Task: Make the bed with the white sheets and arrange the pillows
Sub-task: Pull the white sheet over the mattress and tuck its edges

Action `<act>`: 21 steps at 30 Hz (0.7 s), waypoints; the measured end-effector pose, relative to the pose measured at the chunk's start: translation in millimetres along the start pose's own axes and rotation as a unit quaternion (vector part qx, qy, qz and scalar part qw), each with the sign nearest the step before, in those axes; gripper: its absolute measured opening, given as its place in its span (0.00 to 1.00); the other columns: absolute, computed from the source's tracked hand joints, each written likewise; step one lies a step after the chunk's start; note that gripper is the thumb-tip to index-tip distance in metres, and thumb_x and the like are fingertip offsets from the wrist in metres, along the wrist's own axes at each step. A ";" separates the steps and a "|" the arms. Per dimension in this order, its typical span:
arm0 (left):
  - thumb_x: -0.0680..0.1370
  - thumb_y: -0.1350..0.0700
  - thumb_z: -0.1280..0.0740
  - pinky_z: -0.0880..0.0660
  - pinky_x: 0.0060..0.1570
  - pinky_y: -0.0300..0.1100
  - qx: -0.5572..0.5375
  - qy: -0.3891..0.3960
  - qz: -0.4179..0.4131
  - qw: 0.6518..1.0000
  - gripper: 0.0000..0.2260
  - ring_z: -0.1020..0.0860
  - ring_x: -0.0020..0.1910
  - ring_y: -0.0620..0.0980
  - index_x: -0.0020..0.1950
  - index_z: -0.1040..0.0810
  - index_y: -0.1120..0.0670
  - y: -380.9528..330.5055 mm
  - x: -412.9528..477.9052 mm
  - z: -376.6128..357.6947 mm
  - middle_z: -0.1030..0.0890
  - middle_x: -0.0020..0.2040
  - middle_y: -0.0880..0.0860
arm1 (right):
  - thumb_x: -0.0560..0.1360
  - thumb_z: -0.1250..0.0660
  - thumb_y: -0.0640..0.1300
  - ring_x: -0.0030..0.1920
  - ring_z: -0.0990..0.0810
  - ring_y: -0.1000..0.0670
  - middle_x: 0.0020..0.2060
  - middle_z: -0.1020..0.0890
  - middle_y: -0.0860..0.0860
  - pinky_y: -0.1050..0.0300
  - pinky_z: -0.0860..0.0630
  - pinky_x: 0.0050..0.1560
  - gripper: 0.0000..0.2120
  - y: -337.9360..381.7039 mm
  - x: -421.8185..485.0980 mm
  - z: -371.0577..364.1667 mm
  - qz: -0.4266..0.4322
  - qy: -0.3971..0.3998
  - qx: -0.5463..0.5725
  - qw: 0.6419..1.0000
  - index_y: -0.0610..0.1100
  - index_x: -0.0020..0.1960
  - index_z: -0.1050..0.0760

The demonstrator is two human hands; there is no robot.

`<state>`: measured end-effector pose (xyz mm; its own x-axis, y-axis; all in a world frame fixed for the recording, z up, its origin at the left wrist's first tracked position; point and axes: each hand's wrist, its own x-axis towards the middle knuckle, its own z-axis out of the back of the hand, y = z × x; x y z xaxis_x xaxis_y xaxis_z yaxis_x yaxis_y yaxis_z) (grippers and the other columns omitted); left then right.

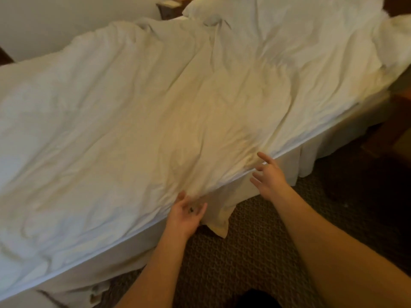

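Observation:
A wrinkled white sheet [155, 112] covers the bed, and one corner of it [219, 221] hangs over the near edge of the mattress. My left hand [185, 215] is palm up at that edge, fingers spread, just beside the hanging corner. My right hand [268, 176] hovers with straight spread fingers at the mattress edge, a little to the right. Neither hand holds anything. White pillows [278, 21] are heaped at the head of the bed, top right.
A white bed skirt [309, 158] drops to the brown patterned carpet [249, 252] where I stand. A dark wooden nightstand [165, 7] sits at the top behind the bed. Dark wooden furniture [398, 121] stands at the right.

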<state>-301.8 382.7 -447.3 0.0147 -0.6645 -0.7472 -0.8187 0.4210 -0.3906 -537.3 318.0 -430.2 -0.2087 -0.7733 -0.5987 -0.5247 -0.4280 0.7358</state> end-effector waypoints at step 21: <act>0.83 0.45 0.35 0.28 0.24 0.37 0.833 -0.026 0.014 0.552 0.20 0.16 0.34 0.52 0.58 0.27 0.63 36.4 -22.7 -74.5 0.17 0.37 0.56 | 0.78 0.30 0.42 0.57 0.20 0.45 0.57 0.22 0.48 0.48 0.21 0.55 0.16 14.9 39.9 45.4 0.082 -0.082 0.088 0.989 0.54 0.59 0.32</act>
<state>-374.7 367.2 -404.5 0.0666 -0.6423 -0.7635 0.8455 0.4427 -0.2986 -590.9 302.0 -457.5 -0.4255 -0.7333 -0.5303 -0.6059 -0.2043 0.7688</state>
